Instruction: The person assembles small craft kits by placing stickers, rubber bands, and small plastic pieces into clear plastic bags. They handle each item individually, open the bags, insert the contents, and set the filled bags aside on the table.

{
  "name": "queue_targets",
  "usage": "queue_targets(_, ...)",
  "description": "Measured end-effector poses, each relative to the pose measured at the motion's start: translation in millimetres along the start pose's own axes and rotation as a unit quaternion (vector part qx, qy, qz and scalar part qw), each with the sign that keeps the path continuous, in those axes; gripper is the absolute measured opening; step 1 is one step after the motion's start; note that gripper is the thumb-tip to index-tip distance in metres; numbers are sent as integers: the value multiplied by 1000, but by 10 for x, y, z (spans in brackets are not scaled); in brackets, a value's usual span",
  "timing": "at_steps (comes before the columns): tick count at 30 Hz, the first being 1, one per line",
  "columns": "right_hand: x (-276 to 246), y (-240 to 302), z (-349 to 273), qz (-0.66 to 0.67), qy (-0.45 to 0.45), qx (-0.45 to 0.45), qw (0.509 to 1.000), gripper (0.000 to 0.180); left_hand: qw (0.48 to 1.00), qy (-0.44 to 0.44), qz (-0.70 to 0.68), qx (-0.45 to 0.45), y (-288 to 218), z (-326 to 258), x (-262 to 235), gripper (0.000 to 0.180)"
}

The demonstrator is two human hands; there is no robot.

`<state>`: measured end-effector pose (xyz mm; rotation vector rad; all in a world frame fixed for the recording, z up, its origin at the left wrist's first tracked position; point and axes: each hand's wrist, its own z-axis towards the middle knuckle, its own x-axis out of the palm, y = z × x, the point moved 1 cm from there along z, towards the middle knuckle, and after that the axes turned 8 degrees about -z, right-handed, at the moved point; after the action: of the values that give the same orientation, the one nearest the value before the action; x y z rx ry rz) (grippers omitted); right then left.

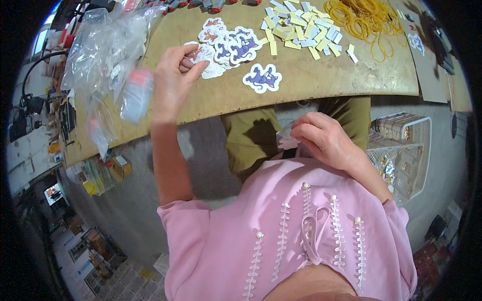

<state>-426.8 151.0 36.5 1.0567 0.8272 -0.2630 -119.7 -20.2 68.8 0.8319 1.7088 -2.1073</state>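
My left hand reaches over the table to the left edge of a pile of die-cut cartoon stickers. Its thumb and fingers close around a pale sticker there. The pile shows purple cat figures and orange-brown ones with white borders. One purple cat sticker lies by itself nearer the table's edge. In front of my lap, my right hand pinches a whitish die-cut sticker, seen from its plain side. My right fingertips partly cover it.
Clear plastic bags heap on the table's left, with a blurred reddish-white packet near its edge. Yellow and pale-blue small strips scatter at the back, beside yellow rubber bands. A white basket stands below, right.
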Motion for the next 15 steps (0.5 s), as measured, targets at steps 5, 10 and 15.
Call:
queue_targets(5, -9, -4, -18, 8, 0, 8, 1000, 22, 998, 31, 47, -8, -24, 32, -80, 31)
queue_targets(10, 19, -23, -75, 9, 5, 22, 1000, 21, 999, 31, 34, 14, -3, 23, -112, 28)
queue_targets(15, 10, -36, -87, 11, 13, 22, 1000, 22, 998, 54, -9, 14, 38, 19, -191, 24)
